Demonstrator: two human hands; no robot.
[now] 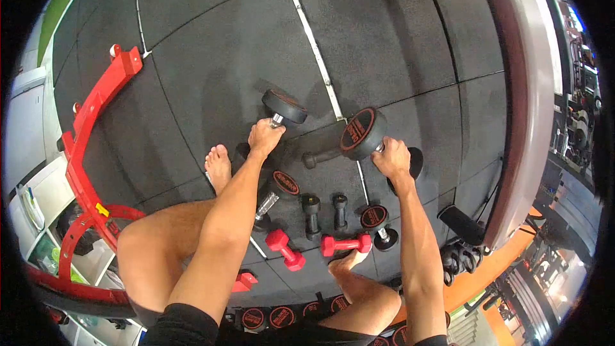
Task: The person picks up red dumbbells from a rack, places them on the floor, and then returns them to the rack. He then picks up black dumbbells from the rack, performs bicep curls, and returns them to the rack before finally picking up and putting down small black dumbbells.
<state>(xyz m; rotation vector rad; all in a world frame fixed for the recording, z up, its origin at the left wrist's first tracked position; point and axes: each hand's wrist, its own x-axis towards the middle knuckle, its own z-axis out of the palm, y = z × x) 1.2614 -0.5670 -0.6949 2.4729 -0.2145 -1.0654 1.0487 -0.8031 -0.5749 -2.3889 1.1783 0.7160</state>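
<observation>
My left hand (266, 136) is wrapped round the chrome handle of a black dumbbell (286, 107), which it holds over the floor. In my right hand (392, 157) is a larger round-headed dumbbell (362, 134) with orange lettering; my fingers hide most of its handle. Below and between the hands lie a small black dumbbell (321, 157), a chrome-handled dumbbell (282, 183), and two more small black dumbbells (312, 216) (340, 211). Nearer my body are two red dumbbells (285, 250) (346, 244) and a chrome-handled dumbbell (375, 218).
My bare left foot (219, 165) and right foot (349, 261) rest on the black mat floor (237, 45). A red metal frame (86, 128) curves along the left. To the right stands a large padded piece (532, 90). Several racked dumbbells (282, 317) sit below me.
</observation>
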